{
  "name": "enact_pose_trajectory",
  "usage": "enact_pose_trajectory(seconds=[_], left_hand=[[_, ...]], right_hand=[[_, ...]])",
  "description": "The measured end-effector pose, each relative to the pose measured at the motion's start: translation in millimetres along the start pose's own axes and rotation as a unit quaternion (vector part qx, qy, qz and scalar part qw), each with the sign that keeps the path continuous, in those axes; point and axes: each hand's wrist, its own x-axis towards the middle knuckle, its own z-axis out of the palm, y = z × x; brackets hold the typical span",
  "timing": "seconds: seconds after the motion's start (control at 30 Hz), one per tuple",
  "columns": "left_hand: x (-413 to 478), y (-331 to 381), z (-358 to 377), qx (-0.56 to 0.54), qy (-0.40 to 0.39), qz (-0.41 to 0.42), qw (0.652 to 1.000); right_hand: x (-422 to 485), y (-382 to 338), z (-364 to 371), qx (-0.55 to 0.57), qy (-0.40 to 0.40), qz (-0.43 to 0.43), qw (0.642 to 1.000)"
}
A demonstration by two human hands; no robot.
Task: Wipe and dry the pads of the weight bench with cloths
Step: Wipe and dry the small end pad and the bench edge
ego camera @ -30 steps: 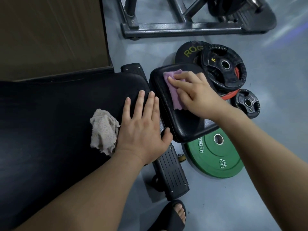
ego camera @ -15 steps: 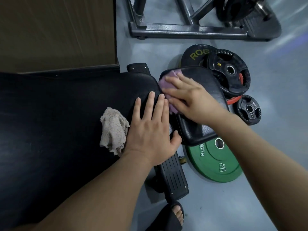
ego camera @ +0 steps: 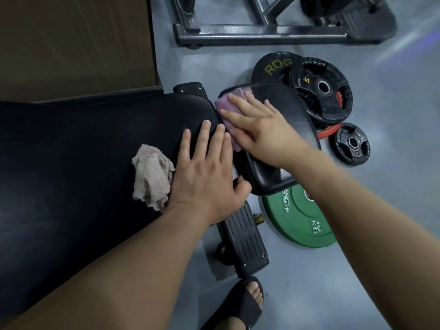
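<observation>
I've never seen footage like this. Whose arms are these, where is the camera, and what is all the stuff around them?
There is no machine here. These are a person's two bare arms, filmed by a wide-angle camera worn on the head and looking down. The left hand lies flat, fingers straight, on the end of the long black bench pad. The right hand presses a purple cloth with straight fingers onto the smaller black seat pad. A crumpled beige towelling cloth lies loose on the long pad, right beside the left hand. On the grey floor lie a green weight plate and black weight plates. At the bottom is a foot in a black sandal.
</observation>
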Motion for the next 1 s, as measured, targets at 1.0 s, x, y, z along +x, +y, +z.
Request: enact_pose_trajectory(seconds=[1.0], left_hand=[[-1.1,-0.1,-2.2,0.010,-0.008,0.001,1.000]], right_hand=[[-75.1,6.7,-10.9,-0.015,-0.023,0.214,0.976]])
